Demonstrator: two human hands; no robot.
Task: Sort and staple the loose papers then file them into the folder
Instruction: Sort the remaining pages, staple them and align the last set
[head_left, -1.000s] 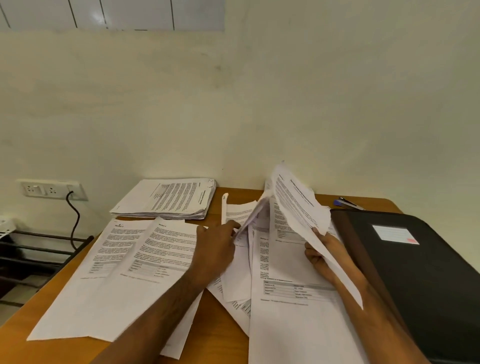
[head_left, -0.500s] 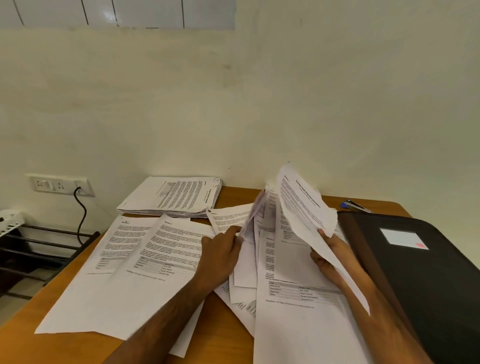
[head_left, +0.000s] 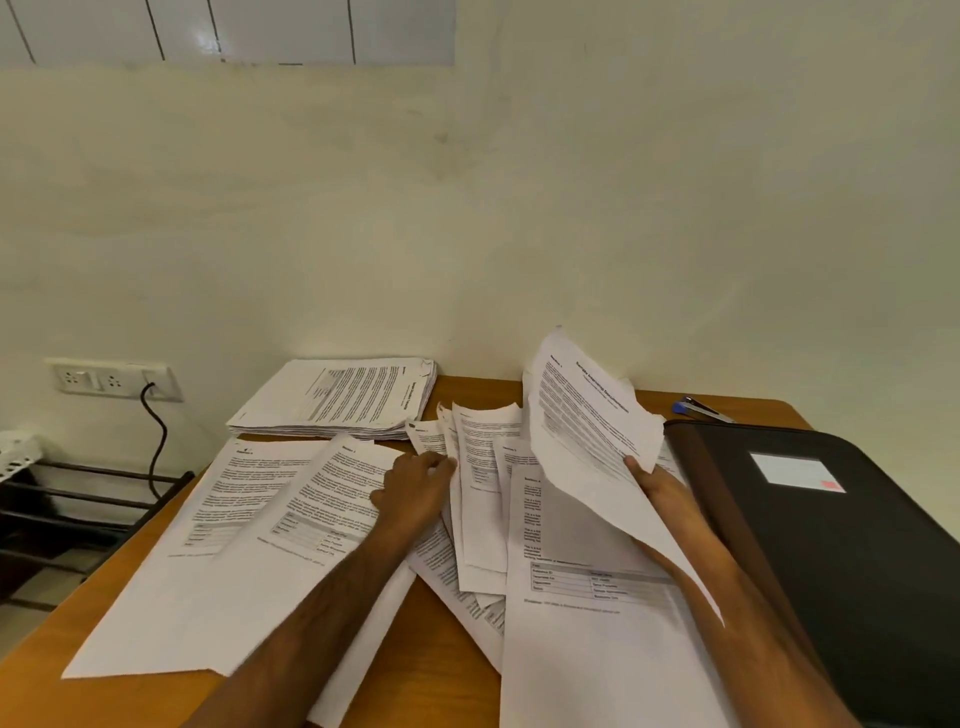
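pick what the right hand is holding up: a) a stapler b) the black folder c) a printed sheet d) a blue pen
c: the right hand grips a printed sheet, lifted and tilted above the loose papers; the black folder lies closed on the table beside it, and the blue pen lies behind the folder, untouched.

Two hands show: the left hand (head_left: 415, 488) and the right hand (head_left: 662, 486). One black folder (head_left: 841, 566) lies just right of the right hand. One neat stack of papers (head_left: 337, 400) sits beyond the left hand. Two large sheets (head_left: 244, 525) overlap left of the left hand. The loose papers (head_left: 483, 499) between the hands overlap too much to count. One raised sheet (head_left: 587, 421) is in the right hand. One blue stapler (head_left: 693, 408) lies beyond the folder. One desk (head_left: 415, 649) carries it all.
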